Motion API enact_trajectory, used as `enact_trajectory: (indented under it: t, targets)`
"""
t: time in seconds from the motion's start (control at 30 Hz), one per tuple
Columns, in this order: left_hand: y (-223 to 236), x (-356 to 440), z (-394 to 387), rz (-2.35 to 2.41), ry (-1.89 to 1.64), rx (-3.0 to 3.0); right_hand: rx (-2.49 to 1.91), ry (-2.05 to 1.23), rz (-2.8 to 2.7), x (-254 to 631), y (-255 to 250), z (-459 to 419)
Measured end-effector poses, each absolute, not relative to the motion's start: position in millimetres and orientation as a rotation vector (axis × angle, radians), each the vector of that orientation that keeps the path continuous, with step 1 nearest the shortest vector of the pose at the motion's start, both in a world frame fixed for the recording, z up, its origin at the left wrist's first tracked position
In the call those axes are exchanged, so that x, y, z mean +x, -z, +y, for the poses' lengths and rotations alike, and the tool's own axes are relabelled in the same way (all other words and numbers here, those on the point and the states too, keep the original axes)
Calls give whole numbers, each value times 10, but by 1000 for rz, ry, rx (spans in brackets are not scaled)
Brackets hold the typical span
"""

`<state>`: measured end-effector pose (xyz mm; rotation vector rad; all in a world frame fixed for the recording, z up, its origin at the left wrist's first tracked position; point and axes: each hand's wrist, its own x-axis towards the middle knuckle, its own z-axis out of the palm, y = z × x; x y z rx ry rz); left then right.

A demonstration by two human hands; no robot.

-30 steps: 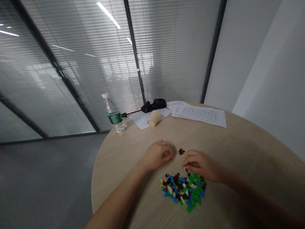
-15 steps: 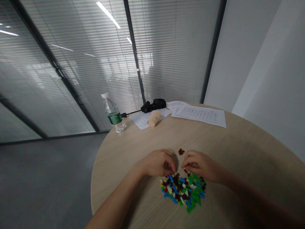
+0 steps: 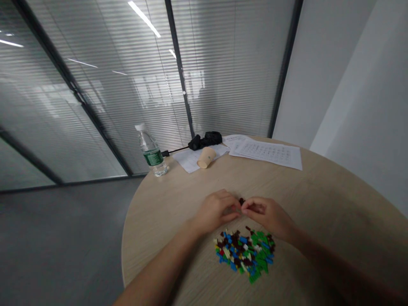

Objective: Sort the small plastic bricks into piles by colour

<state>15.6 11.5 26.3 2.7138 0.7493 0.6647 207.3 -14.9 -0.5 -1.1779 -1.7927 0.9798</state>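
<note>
1. Small, bright toy bricks (image 3: 245,255) sit piled on the round table (image 3: 153,250).
2. Past them, the left hand (image 3: 216,211) and right hand (image 3: 270,216) have fingertips close together; can't tell if they pinch anything.
3. Dark brown bricks (image 3: 242,200) peek out behind.
4. Farther: bottle (image 3: 153,156), tipped cup (image 3: 206,157), papers (image 3: 270,154).

Pale tan, finely grained table (image 3: 178,191)! From its middle, six o'clock: bricks (image 3: 244,253) flashing green, blue, dark brown, cream, dashes of red and yellow. Ten: clear bottle (image 3: 153,157), green label, white cap. Eleven: beige cup (image 3: 206,157). Past twelve: white papers (image 3: 270,154), grey print rows!
</note>
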Motion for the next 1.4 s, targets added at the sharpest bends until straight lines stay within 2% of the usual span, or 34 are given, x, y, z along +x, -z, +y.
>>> enact_trajectory:
  t: [0.23, 0.73, 1.07, 1.4]
  targets:
    - [-207, 188, 132, 708, -843, 2732, -1137, -1098, -1580, 2022, 47, -138]
    - [-285, 191, 83, 757, -743, 2744, -1142, -1149, -1592, 2066, 95, -106]
    - [-229, 30, 284, 1232, -778, 2663, -1280, -940, -1560, 2176, -13, -77]
    - [-191, 58, 291, 1260, -623, 2684, -1356, -469, -1982, 2197, 11, -127]
